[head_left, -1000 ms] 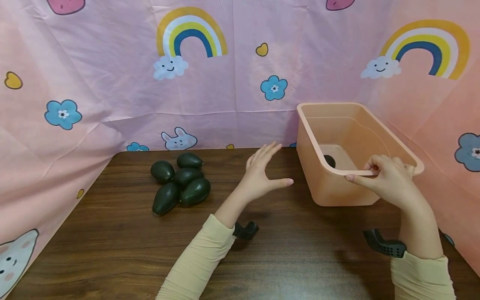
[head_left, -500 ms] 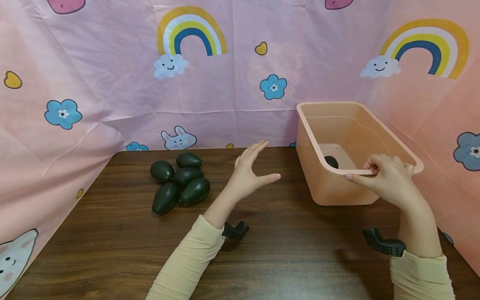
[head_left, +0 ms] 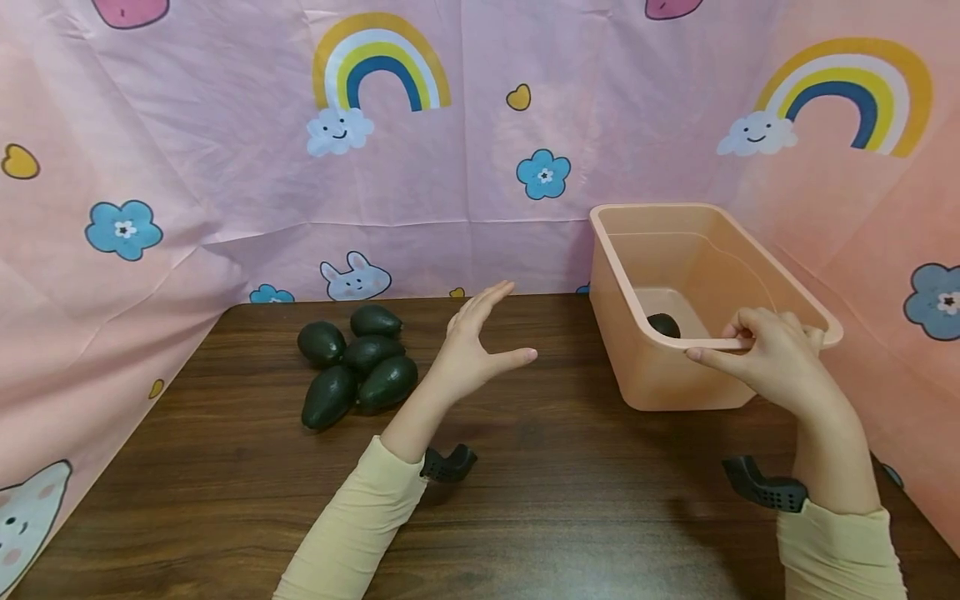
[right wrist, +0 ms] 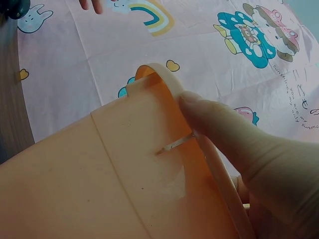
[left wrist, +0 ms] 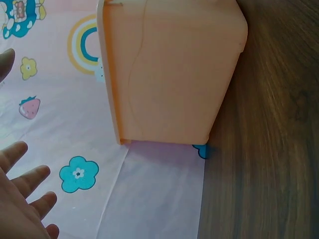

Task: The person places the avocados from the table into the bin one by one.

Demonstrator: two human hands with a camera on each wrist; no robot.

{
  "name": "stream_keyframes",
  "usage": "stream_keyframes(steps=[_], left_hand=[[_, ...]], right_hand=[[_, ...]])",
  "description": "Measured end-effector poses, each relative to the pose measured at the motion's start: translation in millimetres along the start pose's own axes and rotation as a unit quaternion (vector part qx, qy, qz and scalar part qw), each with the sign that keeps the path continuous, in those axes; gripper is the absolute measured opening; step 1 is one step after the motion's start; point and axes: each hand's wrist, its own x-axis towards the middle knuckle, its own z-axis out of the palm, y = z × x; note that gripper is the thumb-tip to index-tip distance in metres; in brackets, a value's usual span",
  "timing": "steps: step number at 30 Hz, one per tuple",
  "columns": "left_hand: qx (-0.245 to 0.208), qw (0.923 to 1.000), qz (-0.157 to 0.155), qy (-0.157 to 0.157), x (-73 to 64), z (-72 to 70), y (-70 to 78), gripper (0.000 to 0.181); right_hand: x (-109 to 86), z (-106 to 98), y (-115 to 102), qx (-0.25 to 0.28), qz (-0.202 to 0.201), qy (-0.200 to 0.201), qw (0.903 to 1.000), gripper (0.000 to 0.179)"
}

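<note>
My right hand [head_left: 780, 358] pinches the near rim of a peach plastic bin [head_left: 622, 333], thumb outside and fingers curled over the edge. The right wrist view shows the thumb [right wrist: 219, 124] lying along that rim. Inside the bin, near its front left corner, sits one dark green avocado [head_left: 663, 325]. My left hand [head_left: 468, 354] is raised between the bin and a cluster of avocados [head_left: 372, 353], its thumb and fingers spread apart with nothing between them. In the left wrist view the spread fingers [left wrist: 32, 181] show at the left edge, apart from the bin.
Several avocados lie bunched on the left part of the dark wooden table [head_left: 525, 500]. A pink patterned cloth [head_left: 480, 150] hangs behind the table and along both sides. The bin stands at the back right, close to the cloth.
My left hand has moved left, away from the bin and toward the avocado cluster, staying spread. The right hand keeps its hold on the bin's rim.
</note>
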Motion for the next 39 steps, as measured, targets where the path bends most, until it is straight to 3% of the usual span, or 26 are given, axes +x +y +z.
stream_keyframes(steps=[27, 39], left_hand=[[-0.023, 0.9996, -0.003, 0.016, -15.5, -35.0, 0.8, 0.084], [0.016, 0.9991, 0.014, 0.037, -30.5, -55.3, -7.4, 0.084]], right_hand=[[0.2, -0.9, -1.0, -0.002, 0.0, 0.001, 1.0, 0.039], [0.2, -0.8, -2.2, -0.005, 0.0, 0.0, 1.0, 0.039]])
